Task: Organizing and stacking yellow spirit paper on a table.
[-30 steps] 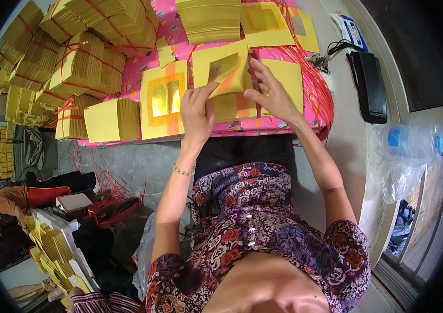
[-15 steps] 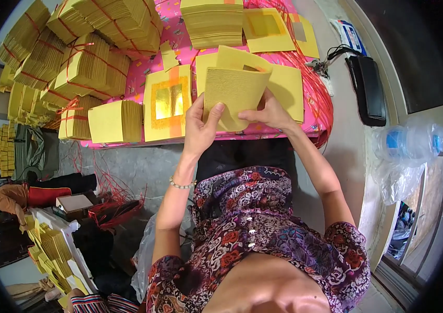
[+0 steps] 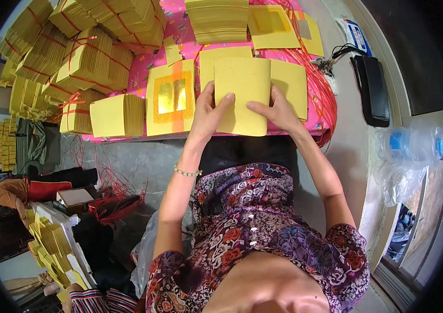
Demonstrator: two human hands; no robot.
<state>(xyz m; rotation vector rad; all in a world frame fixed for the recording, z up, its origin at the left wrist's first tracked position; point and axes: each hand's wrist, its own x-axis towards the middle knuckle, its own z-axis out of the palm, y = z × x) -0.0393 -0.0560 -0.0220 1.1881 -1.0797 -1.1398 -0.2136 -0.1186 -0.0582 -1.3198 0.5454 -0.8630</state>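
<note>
Both hands hold a plain yellow paper sheet (image 3: 242, 88) over the near edge of a pink-covered table (image 3: 143, 78). My left hand (image 3: 208, 112) grips its left side, thumb on top. My right hand (image 3: 279, 109) grips its right side. To the left lies a stack of yellow sheets with a gold foil square and an orange stripe (image 3: 171, 101). Plain yellow stacks (image 3: 289, 86) lie under and beside the held sheet.
Bundles of yellow paper tied with red string (image 3: 91, 57) crowd the table's left. A tall stack (image 3: 219, 21) and framed sheets (image 3: 271, 23) lie at the far side. A black device (image 3: 370, 88) and a plastic bag (image 3: 404, 156) are to the right; more paper stacks (image 3: 49, 240) sit on the floor at lower left.
The sheet was first lifted off the stack, then turned over toward me; now it is held flat and squared between both hands, lower over the table edge.
</note>
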